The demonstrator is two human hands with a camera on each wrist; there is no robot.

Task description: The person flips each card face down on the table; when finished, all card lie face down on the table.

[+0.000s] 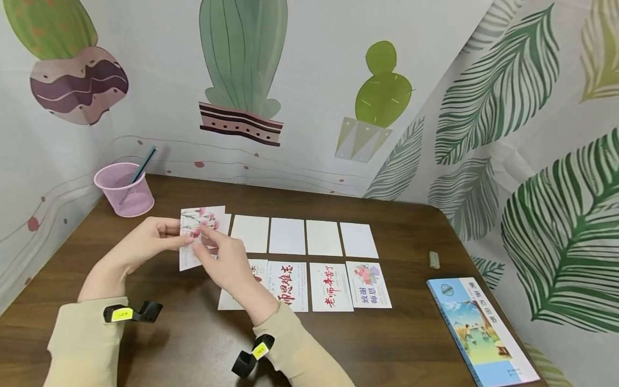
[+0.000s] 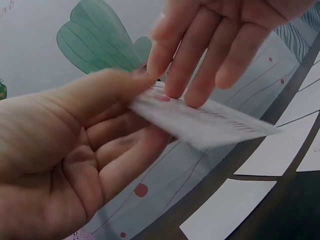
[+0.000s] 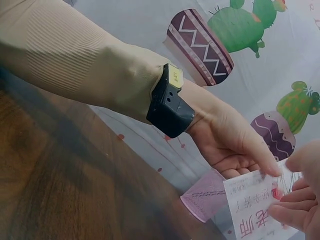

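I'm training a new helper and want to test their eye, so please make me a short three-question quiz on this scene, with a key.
1. Multiple choice: what stands in the pink round mesh cup?
A) a metal ruler
B) a slim teal pen or pencil
C) a pair of scissors

2. True or false: the blue-and-white illustrated book lies toward the right side of the dark brown wood-grain table.

3. Open: how does each hand meet the white rectangular card printed with pink flowers?

Key:
1. B, a slim teal pen or pencil.
2. True.
3. The left hand grips its edge; the right hand has fingers touching its face.
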